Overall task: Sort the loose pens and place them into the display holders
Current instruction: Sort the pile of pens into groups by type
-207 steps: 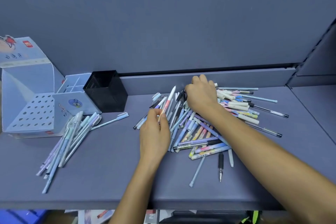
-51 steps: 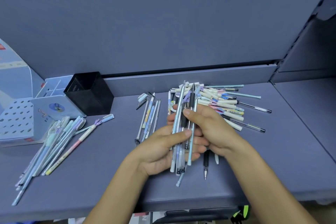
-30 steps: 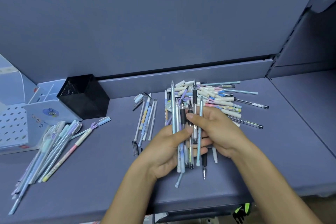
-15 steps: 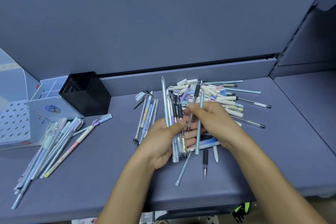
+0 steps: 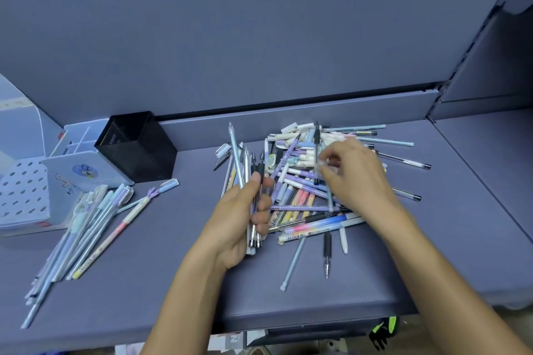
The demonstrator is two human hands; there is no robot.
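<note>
The shelf (image 5: 144,282) had a smooth, matt grey finish, apparently painted metal. The mesh holder (image 5: 138,150) was matt black fine mesh. Left of the mesh holder, the compartment holder (image 5: 83,173) and the perforated display box (image 5: 23,190) looked smooth, white and faintly glossy. Right of it, the loose pens (image 5: 302,181) were plastic, mostly matt pastel. The held pens (image 5: 253,170) in the left hand (image 5: 239,219) had clear glossy barrels and black grips.

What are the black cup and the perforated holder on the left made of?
Black cup: likely metal wire mesh, matte black; a fine grid shows on its inner wall. Perforated holder: probably printed card or thin plastic, pale, smooth, with punched round holes; unclear which.
</note>
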